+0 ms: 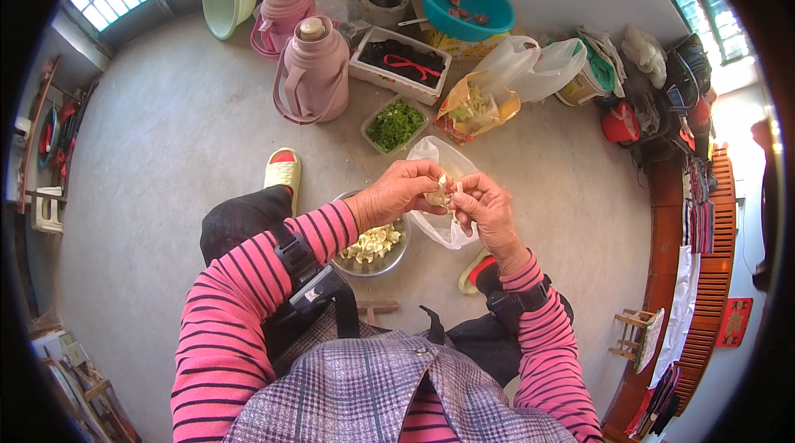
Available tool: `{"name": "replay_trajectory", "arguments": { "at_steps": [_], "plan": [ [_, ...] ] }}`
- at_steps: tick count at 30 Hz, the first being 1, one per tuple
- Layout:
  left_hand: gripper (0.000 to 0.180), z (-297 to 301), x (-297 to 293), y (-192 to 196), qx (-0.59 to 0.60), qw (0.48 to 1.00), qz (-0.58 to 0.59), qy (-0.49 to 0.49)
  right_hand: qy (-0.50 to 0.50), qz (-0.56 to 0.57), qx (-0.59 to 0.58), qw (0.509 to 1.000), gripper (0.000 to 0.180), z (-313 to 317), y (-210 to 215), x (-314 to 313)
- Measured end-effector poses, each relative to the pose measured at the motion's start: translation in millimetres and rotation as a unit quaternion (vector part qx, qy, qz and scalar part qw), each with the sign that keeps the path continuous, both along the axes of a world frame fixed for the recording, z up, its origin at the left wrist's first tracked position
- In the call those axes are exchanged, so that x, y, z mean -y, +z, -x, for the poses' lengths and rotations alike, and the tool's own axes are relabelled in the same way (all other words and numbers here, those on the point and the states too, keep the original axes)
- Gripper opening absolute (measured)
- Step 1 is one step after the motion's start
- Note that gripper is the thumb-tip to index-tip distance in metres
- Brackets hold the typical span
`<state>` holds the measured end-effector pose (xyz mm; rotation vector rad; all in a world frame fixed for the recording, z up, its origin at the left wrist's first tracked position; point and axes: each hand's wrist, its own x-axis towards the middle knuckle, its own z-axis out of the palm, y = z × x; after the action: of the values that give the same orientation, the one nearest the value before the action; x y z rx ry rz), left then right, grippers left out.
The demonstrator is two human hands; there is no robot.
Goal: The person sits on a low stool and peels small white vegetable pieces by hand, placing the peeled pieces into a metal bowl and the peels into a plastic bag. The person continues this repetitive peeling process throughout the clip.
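Note:
My left hand (404,193) and my right hand (487,204) meet in front of me, both with closed fingertips. Between them is a small pale piece (443,185) with a greenish tip, much like a garlic clove; fingers cover part of it. The left fingers pinch its body, and the right thumb and forefinger grip its other side. Below the hands lies a white plastic bag (451,232) on the floor. A metal bowl (404,252) left of the bag, partly under my left wrist, holds many pale yellow pieces (374,243).
Beyond the hands stand a tub of chopped greens (394,124), a yellow bag (479,108), a white foam box (431,95) and two pink thermos flasks (319,66). A teal basin (466,2) sits by the wall. My slippered feet flank the bowl and bag; a wooden bench (716,236) is at right.

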<state>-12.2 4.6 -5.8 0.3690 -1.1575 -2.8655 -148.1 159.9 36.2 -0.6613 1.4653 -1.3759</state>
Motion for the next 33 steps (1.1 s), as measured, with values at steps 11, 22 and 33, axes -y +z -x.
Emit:
{"name": "replay_trajectory", "arguments": {
  "at_steps": [11, 22, 33],
  "plan": [
    [0.034, -2, 3, 2, -0.028, 0.999, -0.038, 0.003, -0.003, 0.021, -0.022, 1.0, 0.019, 2, -3, 0],
    [0.039, -2, 2, 5, -0.026, 1.0, -0.001, 0.013, 0.014, 0.01, -0.063, 0.998, 0.019, 1, -2, -1],
    [0.044, 2, 0, -8, -0.073, 0.991, 0.103, 0.048, 0.007, -0.01, -0.056, 0.998, 0.018, 1, -2, 0]
  ]
}}
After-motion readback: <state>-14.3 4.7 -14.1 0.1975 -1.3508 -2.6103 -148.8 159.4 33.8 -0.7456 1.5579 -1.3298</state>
